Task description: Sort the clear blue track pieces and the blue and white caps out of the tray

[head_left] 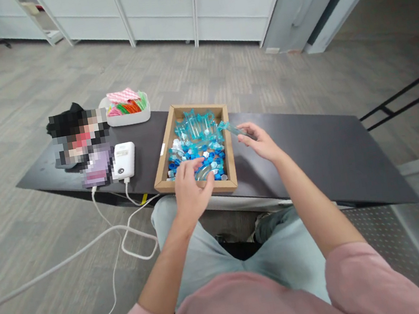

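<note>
A cardboard box (230,160) stands on the dark table in front of me. Several clear blue plastic tube-like pieces (195,126) lie in its far half, and many small blue and white caps (215,158) fill the near half. My right hand (258,141), just right of the box, pinches one clear blue plastic tube (233,129) by its near end; the other end points at the box. Over the caps hovers my left hand (193,189), thumb and fingers apart. Nothing shows in it, though its fingers partly cover what lies below.
Left of the box are a white power bank (125,160) with cables, a blurred purple item (97,165) and a black cloth-like thing (66,119). A white basket (129,118) with colourful strips stands behind them. The dark table (325,153) extends to the right.
</note>
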Motion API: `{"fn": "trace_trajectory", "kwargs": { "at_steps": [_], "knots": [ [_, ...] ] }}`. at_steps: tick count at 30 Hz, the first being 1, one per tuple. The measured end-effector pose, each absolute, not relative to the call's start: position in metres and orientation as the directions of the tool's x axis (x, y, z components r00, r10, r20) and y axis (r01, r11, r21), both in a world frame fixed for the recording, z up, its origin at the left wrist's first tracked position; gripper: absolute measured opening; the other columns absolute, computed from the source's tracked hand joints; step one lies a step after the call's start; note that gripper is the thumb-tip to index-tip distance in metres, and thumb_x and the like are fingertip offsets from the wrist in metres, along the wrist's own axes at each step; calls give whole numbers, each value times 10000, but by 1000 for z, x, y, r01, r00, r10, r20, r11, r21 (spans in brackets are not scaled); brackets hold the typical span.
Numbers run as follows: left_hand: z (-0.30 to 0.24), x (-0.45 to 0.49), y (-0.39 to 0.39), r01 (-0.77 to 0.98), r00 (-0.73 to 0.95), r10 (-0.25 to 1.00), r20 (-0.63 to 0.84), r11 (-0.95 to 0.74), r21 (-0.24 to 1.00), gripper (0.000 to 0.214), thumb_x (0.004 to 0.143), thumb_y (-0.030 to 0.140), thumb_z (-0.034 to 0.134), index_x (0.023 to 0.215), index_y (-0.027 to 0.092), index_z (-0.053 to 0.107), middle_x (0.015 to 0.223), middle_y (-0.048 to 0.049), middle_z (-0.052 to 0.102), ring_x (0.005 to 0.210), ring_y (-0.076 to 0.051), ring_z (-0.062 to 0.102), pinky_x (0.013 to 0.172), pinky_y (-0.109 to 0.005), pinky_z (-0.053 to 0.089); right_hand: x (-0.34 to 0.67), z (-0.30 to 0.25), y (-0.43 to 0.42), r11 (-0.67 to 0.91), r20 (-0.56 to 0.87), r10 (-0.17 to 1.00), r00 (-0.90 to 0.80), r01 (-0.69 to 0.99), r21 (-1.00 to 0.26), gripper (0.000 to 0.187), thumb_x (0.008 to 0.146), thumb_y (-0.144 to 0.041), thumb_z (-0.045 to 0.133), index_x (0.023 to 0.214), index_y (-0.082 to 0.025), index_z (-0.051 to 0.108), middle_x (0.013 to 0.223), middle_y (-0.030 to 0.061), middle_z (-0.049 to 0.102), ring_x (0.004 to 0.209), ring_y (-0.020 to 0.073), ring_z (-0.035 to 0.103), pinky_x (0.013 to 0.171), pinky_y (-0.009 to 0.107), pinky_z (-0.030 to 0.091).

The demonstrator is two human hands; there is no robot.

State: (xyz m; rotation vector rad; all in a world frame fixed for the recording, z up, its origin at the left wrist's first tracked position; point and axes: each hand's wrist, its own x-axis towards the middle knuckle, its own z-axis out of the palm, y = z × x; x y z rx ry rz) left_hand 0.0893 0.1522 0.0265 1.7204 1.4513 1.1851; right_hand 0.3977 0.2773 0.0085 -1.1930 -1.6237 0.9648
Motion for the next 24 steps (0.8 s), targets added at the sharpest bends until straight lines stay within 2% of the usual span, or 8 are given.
{"fn": "trace_trajectory", "kwargs": {
  "at_steps": [2,5,9,13,15,18,21,24],
  "knots": [
    [31,95,176,554,13,960,278,-239,798,576,1023,515,861,1582,452,736,1564,-151,737,1528,-463,642,1350,-675,512,398,2,268,214,185,974,-132,259,-942,561,930,-799,892,1243,-345,787,941,12,683,909,278,627,896,453,583],
    [32,112,213,666,158,947,280,-312,678,813,946,461,957,1689,291,675,1712,-204,689,1683,-503,537,1417,-669,422,396,-6,255,172,140,979,-146,230,-958,619,910,-853,869,1249,-347,761,949,18,714,904,284,639,867,449,582],
    [32,128,246,732,311,931,190,-363,576,437,1029,317,847,1454,233,788,1470,-203,825,1511,-447,698,1396,-628,407,397,-14,239,153,116,978,-173,214,-965,638,929,-876,820,1282,-350,744,961,23,729,875,281,641,848,455,592],
    [38,126,251,687,188,959,212,-282,669,267,1059,306,801,1319,247,799,1247,-153,822,1259,-378,770,1171,-509,571,414,-22,229,163,154,985,-71,137,-977,603,932,-834,804,1298,-362,721,969,21,724,832,269,624,837,460,592],
    [44,123,246,573,56,976,210,-204,794,301,1075,366,797,1351,249,776,1117,-103,777,1072,-317,759,1017,-447,613,433,-27,226,164,169,981,98,60,-985,589,926,-804,778,1312,-368,691,956,16,704,802,264,601,832,462,583],
    [56,127,235,226,-16,995,100,-94,970,400,1070,518,808,1375,264,759,891,-7,643,772,-210,633,773,-355,571,474,-36,218,128,119,929,350,-4,-992,596,880,-804,721,1289,-375,650,944,30,686,800,281,580,830,481,569],
    [69,140,222,-87,80,997,9,-1,996,510,1029,655,796,1368,275,793,845,1,582,667,-175,529,647,-338,503,518,-48,203,77,96,852,514,59,-995,580,845,-795,700,1266,-400,643,997,61,710,868,323,610,893,527,588],
    [76,157,210,-211,180,983,-24,62,975,560,1054,719,678,1390,294,821,923,-47,632,700,-206,574,642,-383,566,549,-62,183,40,122,792,598,149,-988,589,859,-777,714,1323,-421,646,1124,84,738,963,356,677,931,558,616]
  ]
}}
